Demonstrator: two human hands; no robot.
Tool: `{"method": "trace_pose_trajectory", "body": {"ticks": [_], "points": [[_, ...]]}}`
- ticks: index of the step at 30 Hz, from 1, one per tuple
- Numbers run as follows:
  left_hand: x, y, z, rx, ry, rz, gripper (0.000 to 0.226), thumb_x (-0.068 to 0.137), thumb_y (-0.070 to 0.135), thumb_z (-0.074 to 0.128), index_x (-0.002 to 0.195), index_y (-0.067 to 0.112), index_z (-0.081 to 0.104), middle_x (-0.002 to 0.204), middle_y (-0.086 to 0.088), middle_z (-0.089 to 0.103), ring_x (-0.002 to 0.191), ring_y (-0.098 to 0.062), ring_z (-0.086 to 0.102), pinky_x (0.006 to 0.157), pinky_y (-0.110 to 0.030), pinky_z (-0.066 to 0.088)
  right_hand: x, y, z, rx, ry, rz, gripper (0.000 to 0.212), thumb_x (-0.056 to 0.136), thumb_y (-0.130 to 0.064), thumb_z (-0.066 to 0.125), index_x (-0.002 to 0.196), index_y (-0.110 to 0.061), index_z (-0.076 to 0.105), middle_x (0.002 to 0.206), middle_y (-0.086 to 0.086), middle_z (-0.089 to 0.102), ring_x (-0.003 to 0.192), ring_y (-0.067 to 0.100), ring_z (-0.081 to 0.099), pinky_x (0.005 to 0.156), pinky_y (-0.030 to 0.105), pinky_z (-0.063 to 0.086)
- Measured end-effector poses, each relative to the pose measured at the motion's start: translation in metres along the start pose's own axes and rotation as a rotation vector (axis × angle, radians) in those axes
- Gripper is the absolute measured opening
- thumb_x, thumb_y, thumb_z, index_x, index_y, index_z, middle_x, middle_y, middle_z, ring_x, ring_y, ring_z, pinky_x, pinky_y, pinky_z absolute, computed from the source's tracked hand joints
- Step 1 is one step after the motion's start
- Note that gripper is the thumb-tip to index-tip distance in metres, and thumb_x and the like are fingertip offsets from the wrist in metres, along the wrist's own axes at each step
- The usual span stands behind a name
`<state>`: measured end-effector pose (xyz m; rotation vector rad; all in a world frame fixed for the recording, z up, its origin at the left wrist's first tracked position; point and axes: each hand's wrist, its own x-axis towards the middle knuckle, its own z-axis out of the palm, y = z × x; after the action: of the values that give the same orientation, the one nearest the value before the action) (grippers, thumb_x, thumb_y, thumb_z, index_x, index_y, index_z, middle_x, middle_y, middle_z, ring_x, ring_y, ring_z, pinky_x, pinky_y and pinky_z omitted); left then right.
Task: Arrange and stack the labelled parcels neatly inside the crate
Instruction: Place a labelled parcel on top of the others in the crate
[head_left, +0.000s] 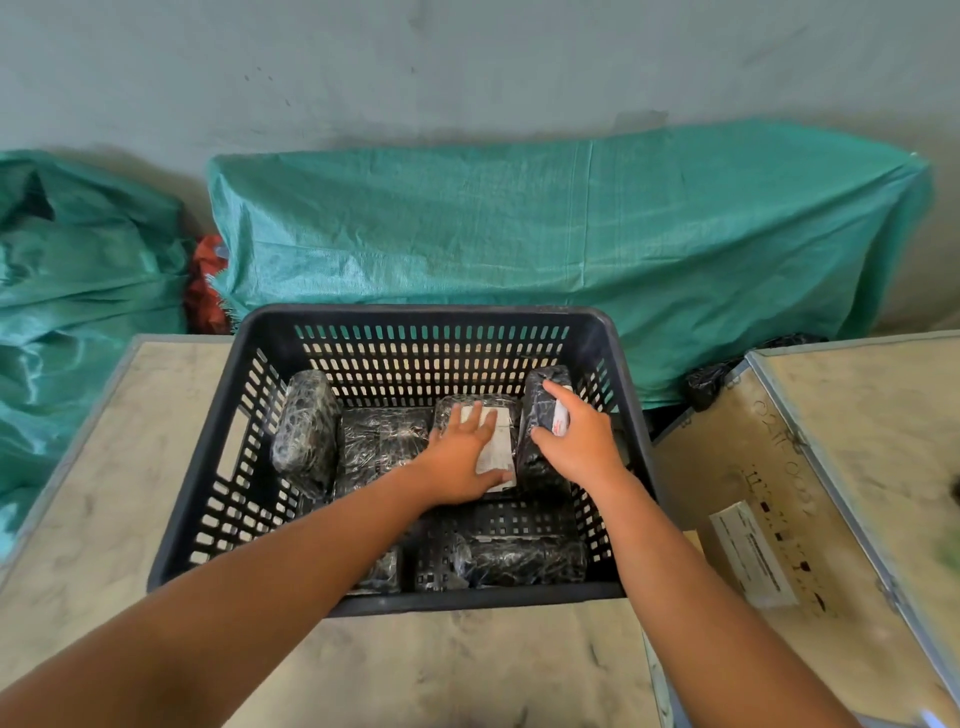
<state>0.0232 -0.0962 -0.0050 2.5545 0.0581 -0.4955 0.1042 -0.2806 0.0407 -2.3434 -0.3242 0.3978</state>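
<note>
A black slatted crate (270, 374) sits on a pale wooden table (104, 493), close to the table's far edge, and both bare hands reach down inside it. The left hand (460, 465) lies flat, fingers spread, on a parcel with a white label (496, 452) that rests face-up on the crate floor near the far wall. The right hand (576, 441) is wrapped around a parcel standing on end (540, 410) against the crate's right wall, thumb on the near face and fingers over the top edge, where a small white and red label shows.

Another upright parcel (306, 426) leans against the left wall, a flat one (379, 441) lies between it and the labelled one, and more bundles (519, 558) lie along the near wall, partly seen through the slats.

All the parcels are wrapped in shiny black film, so they probably feel slick and give a little under the fingers, with something firmer inside. They look light enough for one hand each. The wrinkled film could slip, so a hold across the narrow sides, thumb opposite fingers, seems safer than pinching the loose wrap. The paper labels may crease or peel if rubbed, so pressing is better done with a flat palm. The upright parcel looks likely to topple if released without support, so it wants to be laid down or wedged against the wall.
</note>
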Motion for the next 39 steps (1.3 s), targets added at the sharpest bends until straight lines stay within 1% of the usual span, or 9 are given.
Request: {"method": "trace_pose_trajectory", "body": {"ticks": [3,7,11,16,23,29,33,36,39], "points": [[-0.01,0.02,-0.01,-0.17,0.059,0.168,0.114,0.082,0.065,0.069,0.158,0.045,-0.014,0.17,-0.004,-0.004,0.155,-0.028,-0.008,0.123,-0.059,0.009,-0.007,-0.006,-0.003,0.076,0.15,-0.092,0.068,0.081,-0.024,0.079,0.145,-0.031,0.058,0.126,-0.004,0.072,0.091,0.001,0.063,0.075,-0.007,0.038],[-0.018,0.035,-0.003,-0.31,0.164,0.253,0.13,0.075,0.056,0.082,0.153,0.052,-0.021,0.17,0.007,-0.004,0.156,-0.017,0.003,0.122,-0.058,0.018,-0.012,-0.01,-0.004,0.256,0.187,-0.15,0.07,0.081,-0.023,0.082,0.146,-0.031,0.058,0.098,-0.007,0.076,0.059,-0.001,0.065,0.057,0.011,0.05],[-0.017,0.033,0.0,-0.359,0.31,0.214,0.13,0.075,0.043,0.087,0.158,0.045,-0.014,0.17,0.007,0.008,0.153,-0.017,0.019,0.12,-0.055,0.026,-0.014,-0.015,-0.003,0.537,0.182,-0.09,0.067,0.084,-0.019,0.082,0.147,-0.025,0.057,0.103,-0.001,0.079,0.079,-0.003,0.072,0.07,0.017,0.058],[-0.021,0.014,-0.009,-0.58,0.51,0.162,0.097,0.077,0.036,0.08,0.153,0.052,0.022,0.133,0.016,0.059,0.116,0.007,0.06,0.093,-0.017,0.053,-0.01,-0.019,-0.002,0.982,-0.028,0.046,0.051,0.1,-0.023,0.067,0.146,-0.035,0.053,0.108,-0.008,0.079,0.093,0.028,0.079,0.065,0.039,0.065],[-0.024,-0.016,-0.028,-0.924,0.517,0.107,0.107,0.082,0.039,0.077,0.159,0.045,0.004,0.14,0.022,0.056,0.123,-0.001,0.06,0.092,-0.021,0.053,-0.002,-0.012,0.007,0.362,0.064,-0.202,0.037,0.089,-0.034,0.077,0.121,-0.042,0.06,0.128,-0.016,0.063,0.117,-0.003,0.057,0.1,0.03,0.052],[-0.021,-0.024,-0.038,-1.167,0.565,-0.015,0.103,0.095,0.013,0.067,0.158,0.047,-0.008,0.145,0.002,0.055,0.121,-0.005,0.062,0.091,-0.025,0.057,0.005,-0.004,0.007,0.37,-0.263,-0.191,0.086,0.077,-0.042,0.088,0.149,-0.05,0.043,0.153,-0.02,0.045,0.141,0.002,0.039,0.113,0.029,0.037],[-0.019,-0.029,-0.037,-0.983,0.583,0.049,0.078,0.104,0.019,0.057,0.157,0.047,0.008,0.155,0.026,0.028,0.128,0.025,0.036,0.096,-0.005,0.043,0.009,0.0,0.015,0.296,-0.298,-0.173,0.087,0.083,-0.037,0.084,0.156,-0.045,0.037,0.16,-0.007,0.041,0.149,0.011,0.033,0.123,0.043,0.03],[-0.013,-0.032,-0.031,-0.97,0.446,0.019,0.042,0.105,0.023,0.053,0.138,0.049,0.051,0.158,-0.005,0.039,0.142,-0.021,0.044,0.106,-0.04,0.05,0.011,0.002,0.022,0.173,-0.25,-0.135,0.084,0.084,-0.037,0.083,0.155,-0.045,0.038,0.153,0.002,0.045,0.144,0.017,0.038,0.122,0.042,0.031],[-0.006,-0.038,-0.024,-0.898,0.398,-0.021,0.039,0.105,0.028,0.052,0.142,0.042,0.054,0.155,-0.008,0.045,0.145,-0.034,0.037,0.11,-0.052,0.045,0.011,0.005,0.029,0.099,-0.224,-0.111,0.084,0.085,-0.036,0.083,0.155,-0.041,0.038,0.144,0.006,0.046,0.138,0.02,0.042,0.116,0.029,0.03]]}}
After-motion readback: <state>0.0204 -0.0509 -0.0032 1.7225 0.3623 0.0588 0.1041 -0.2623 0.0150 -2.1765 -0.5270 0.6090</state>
